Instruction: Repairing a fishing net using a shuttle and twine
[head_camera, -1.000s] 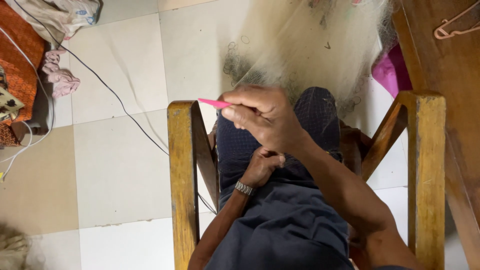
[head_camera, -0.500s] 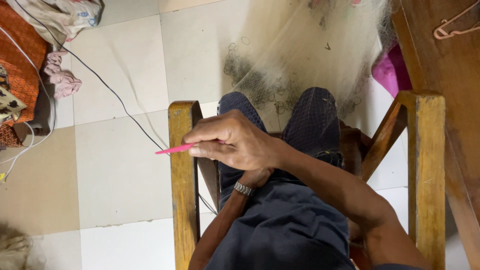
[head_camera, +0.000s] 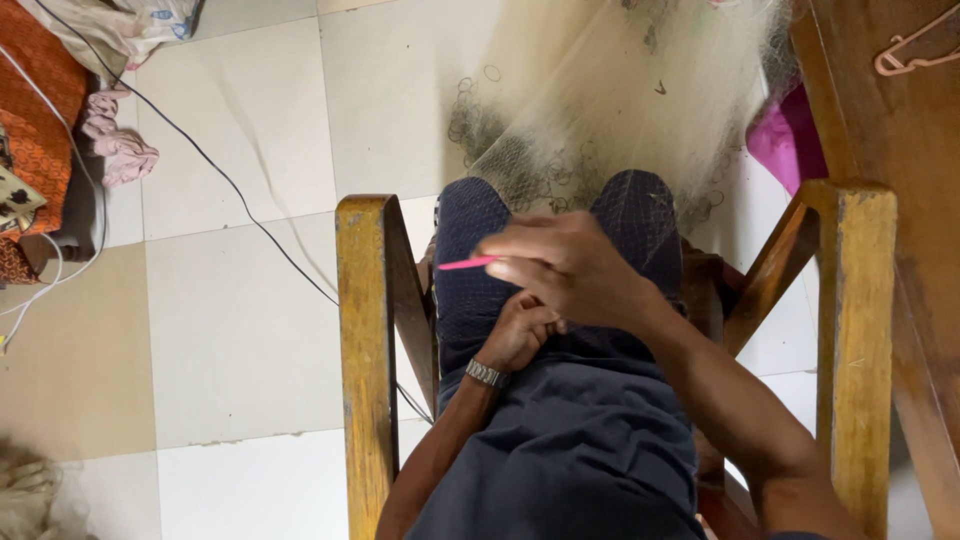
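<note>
I sit in a wooden chair with dark trousers over my knees. My right hand (head_camera: 575, 270) is closed on a thin pink needle (head_camera: 465, 264) that points left, above my left knee. Under it, my left hand (head_camera: 520, 330), with a metal watch (head_camera: 487, 374) on the wrist, is closed in my lap, pinching what looks like fine netting; the grip is partly hidden by my right hand. A pale, fine fishing net (head_camera: 640, 110) stretches from my knees up and away across the floor.
The chair's left armrest (head_camera: 368, 330) and right armrest (head_camera: 850, 330) flank my legs. A black cable (head_camera: 230, 190) runs across the tiled floor. Orange cloth (head_camera: 35, 130) and pink cloth (head_camera: 120, 150) lie at far left. Wooden furniture (head_camera: 900, 130) with a hanger stands at right.
My right hand swung the pink needle out left past the armrest, then drew it back right over my left knee. My left hand stayed in my lap.
</note>
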